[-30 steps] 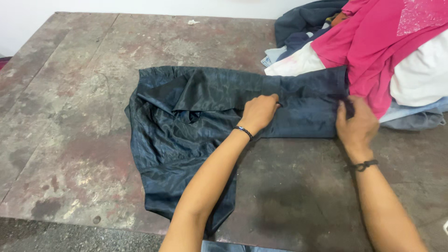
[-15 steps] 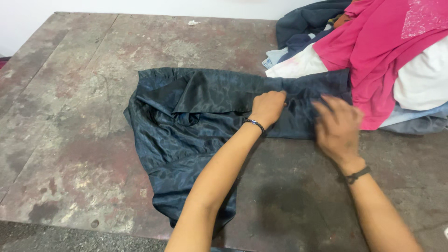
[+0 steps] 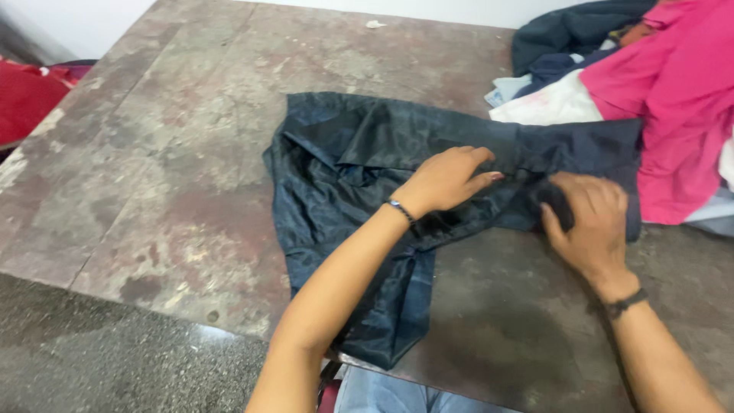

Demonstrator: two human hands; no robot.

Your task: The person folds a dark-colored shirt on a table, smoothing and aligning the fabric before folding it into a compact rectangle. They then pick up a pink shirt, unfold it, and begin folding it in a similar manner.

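Note:
A dark navy, shiny garment [image 3: 336,168] lies crumpled on a worn, stained table [image 3: 176,153], with one part hanging over the near edge. My left hand [image 3: 447,180] rests flat on the garment's middle, fingers stretched toward the right, holding nothing. My right hand [image 3: 589,222] sits at the garment's right end, and its fingers are curled around a fold of the dark fabric there. Each wrist wears a dark band.
A pile of clothes fills the table's far right corner: a pink garment [image 3: 673,84], a white one [image 3: 550,103] and a dark blue one [image 3: 566,34]. A small white scrap [image 3: 375,24] lies at the far edge. Something red [image 3: 30,92] sits beyond the table's left side.
The view has swung left and down. My right hand slid back along the sleeve and closed on the fabric. My left hand's fingers have stretched out flat on the garment.

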